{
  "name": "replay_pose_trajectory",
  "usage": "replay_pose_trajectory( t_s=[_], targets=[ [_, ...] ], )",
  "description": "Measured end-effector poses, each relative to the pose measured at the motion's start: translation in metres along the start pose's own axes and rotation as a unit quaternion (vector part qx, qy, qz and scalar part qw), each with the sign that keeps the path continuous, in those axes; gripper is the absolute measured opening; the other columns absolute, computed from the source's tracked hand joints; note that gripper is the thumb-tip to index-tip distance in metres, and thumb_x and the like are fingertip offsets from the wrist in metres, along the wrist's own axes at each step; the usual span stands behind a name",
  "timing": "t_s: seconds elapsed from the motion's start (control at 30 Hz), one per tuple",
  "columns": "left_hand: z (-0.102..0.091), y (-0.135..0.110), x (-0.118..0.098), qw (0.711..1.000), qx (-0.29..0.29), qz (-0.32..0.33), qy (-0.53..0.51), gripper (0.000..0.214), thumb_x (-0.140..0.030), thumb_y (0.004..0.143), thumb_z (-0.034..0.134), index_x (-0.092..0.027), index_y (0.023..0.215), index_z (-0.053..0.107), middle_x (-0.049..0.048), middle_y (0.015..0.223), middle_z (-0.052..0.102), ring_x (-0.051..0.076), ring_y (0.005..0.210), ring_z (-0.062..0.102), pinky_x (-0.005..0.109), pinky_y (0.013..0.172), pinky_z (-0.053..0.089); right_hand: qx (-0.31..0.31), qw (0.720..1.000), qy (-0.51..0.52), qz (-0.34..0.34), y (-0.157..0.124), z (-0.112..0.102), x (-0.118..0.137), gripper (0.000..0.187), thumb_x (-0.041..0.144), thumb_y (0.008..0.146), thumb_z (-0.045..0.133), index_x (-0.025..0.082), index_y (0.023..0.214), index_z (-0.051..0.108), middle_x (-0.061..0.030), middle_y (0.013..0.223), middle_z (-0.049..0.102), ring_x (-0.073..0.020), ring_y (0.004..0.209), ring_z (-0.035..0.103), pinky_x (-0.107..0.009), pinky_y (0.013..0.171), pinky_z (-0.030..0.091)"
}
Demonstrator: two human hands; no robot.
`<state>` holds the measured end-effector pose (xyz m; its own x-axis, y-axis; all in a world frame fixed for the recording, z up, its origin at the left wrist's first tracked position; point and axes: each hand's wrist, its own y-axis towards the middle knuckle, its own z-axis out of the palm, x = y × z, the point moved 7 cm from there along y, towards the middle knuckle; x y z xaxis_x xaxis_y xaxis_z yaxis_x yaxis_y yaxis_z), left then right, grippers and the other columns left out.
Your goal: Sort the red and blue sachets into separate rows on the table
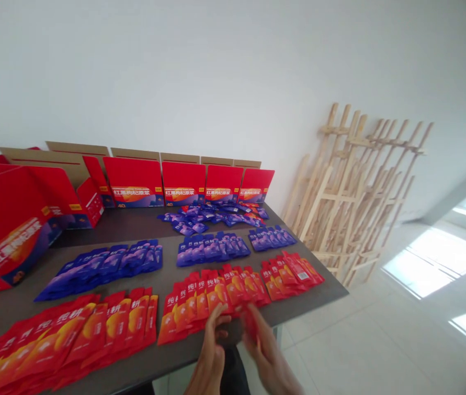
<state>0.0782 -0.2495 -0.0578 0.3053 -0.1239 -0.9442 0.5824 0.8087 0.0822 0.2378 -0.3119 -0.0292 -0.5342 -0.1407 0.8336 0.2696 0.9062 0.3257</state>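
My right hand (263, 348) is closed round a red pouch (249, 322), blurred by motion, at the table's front edge. Beside it, my left hand (212, 348) has its fingers loosely curled and apart, with nothing visible in them. Just beyond both hands lies an overlapping row of red pouches (207, 293) with white print and orange fruit pictures. Another red group (293, 274) lies to the right, and a larger red row (56, 340) spreads at the left. Behind them are rows of blue pouches (212, 249).
Open red cartons (134, 175) line the back of the dark table (167, 285), with a bigger carton (6, 230) at the left. A loose heap of blue pouches (220, 214) lies before them. Wooden easels (344, 192) lean on the wall to the right.
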Motion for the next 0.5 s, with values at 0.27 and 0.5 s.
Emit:
replay_pose_trajectory(
  t_s=[0.27, 0.5],
  targets=[
    [0.040, 0.006, 0.001, 0.987, 0.076, 0.060, 0.132, 0.078, -0.068, 0.100, 0.052, -0.025, 0.162, 0.035, 0.0182, 0.157, 0.049, 0.031, 0.132, 0.057, 0.042, 0.103, 0.050, -0.126, 0.985, -0.111, 0.026, 0.031, -0.104, -0.012, 0.048, 0.045, 0.097, 0.059, 0.025, 0.141, 0.064, -0.0139, 0.134, 0.070, -0.0321, 0.129, 0.063, -0.051, 0.111, 0.051],
    [0.036, 0.016, 0.001, 0.997, -0.051, -0.007, 0.063, 0.079, -0.070, 0.082, 0.077, -0.020, 0.142, 0.062, 0.0171, 0.143, 0.066, 0.034, 0.133, 0.061, 0.041, 0.113, 0.048, 0.174, 0.970, -0.014, 0.170, -0.009, -0.003, 0.022, 0.030, 0.025, 0.090, 0.058, 0.018, 0.115, 0.073, -0.0059, 0.092, 0.076, -0.0167, 0.074, 0.069, -0.027, 0.072, 0.057]
  ],
)
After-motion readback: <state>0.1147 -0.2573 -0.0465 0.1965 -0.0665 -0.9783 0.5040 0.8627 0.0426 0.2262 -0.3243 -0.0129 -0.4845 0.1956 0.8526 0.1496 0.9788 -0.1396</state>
